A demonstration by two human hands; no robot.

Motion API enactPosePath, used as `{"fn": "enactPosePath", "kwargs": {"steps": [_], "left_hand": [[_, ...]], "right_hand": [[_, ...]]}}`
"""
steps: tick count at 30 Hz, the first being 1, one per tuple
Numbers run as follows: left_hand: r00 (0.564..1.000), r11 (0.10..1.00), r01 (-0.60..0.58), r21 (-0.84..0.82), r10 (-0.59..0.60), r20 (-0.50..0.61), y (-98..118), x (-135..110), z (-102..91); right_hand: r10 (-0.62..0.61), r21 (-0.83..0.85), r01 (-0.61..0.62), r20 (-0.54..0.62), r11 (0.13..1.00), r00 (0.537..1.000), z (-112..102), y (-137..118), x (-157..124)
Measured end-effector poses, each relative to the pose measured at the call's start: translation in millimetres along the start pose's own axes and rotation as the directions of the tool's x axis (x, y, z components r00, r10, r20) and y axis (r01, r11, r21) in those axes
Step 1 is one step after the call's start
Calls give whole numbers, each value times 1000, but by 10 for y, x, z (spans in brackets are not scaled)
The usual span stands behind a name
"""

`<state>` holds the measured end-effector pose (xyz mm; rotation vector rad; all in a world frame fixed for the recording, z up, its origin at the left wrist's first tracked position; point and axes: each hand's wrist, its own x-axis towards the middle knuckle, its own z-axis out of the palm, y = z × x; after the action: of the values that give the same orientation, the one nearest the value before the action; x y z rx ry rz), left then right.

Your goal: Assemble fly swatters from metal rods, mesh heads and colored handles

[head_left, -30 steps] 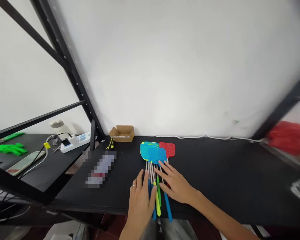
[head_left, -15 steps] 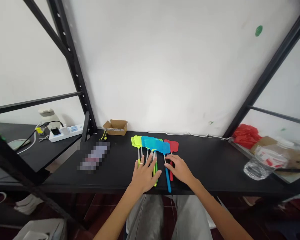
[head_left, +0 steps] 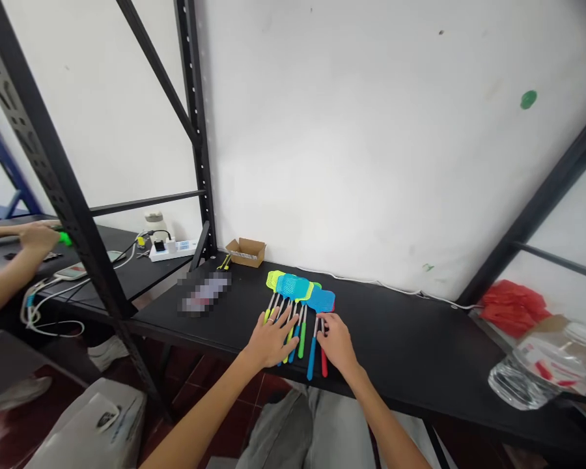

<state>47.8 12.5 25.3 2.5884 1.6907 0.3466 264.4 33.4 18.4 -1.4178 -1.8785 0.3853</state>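
Observation:
Several fly swatters (head_left: 295,290) lie fanned out on a black table (head_left: 400,339), their blue, yellow-green and red heads pointing to the wall. My left hand (head_left: 272,335) lies flat and open on the green and yellow handles, a ring on one finger. My right hand (head_left: 336,338) rests with fingers spread on the blue handle (head_left: 312,355) and the red handle (head_left: 324,365) at the right of the fan.
A small open cardboard box (head_left: 247,251) stands near the wall. A blurred flat item (head_left: 205,293) lies left of the swatters. A plastic bottle (head_left: 537,372) and red bag (head_left: 510,303) sit at right. Another person's hand (head_left: 36,236) works at the left table, past a black rack post (head_left: 63,189).
The camera has pulled back and swung left, showing more of the rack and the neighbouring person. The swatters are fanned out wider than a second ago; both hands stay on the handles.

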Motion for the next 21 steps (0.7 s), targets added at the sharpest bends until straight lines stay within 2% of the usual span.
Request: {"fn": "enactPosePath", "kwargs": {"steps": [4,6,8,11,14,16,18,21], "left_hand": [[999,999,18,42,-16,-41,-123,-78,24],[998,999,14,41,-11,-61,-177,-98,35],[997,1000,10,25,-8,-82,-209,-93,32],[989,999,24,24,-20,-143,-143,-47,9],[967,998,-49,46,59,-249,132,3,26],[951,984,-175,31,177,-252,360,13,77],[951,970,-242,1,237,-200,505,7,130],[975,984,-177,14,178,-130,464,-8,127]], "right_hand": [[198,-260,-183,33,948,980,-39,-75,114],[293,-285,-265,57,921,955,-101,-32,167],[360,-238,-332,84,913,929,-174,51,183],[489,2,-491,88,871,868,-268,195,119],[577,364,-560,72,744,814,-302,265,-5],[579,582,-509,79,634,812,-300,236,-80],[543,737,-414,77,533,836,-302,154,-131],[498,878,-276,51,390,866,-335,-4,-158]]}}
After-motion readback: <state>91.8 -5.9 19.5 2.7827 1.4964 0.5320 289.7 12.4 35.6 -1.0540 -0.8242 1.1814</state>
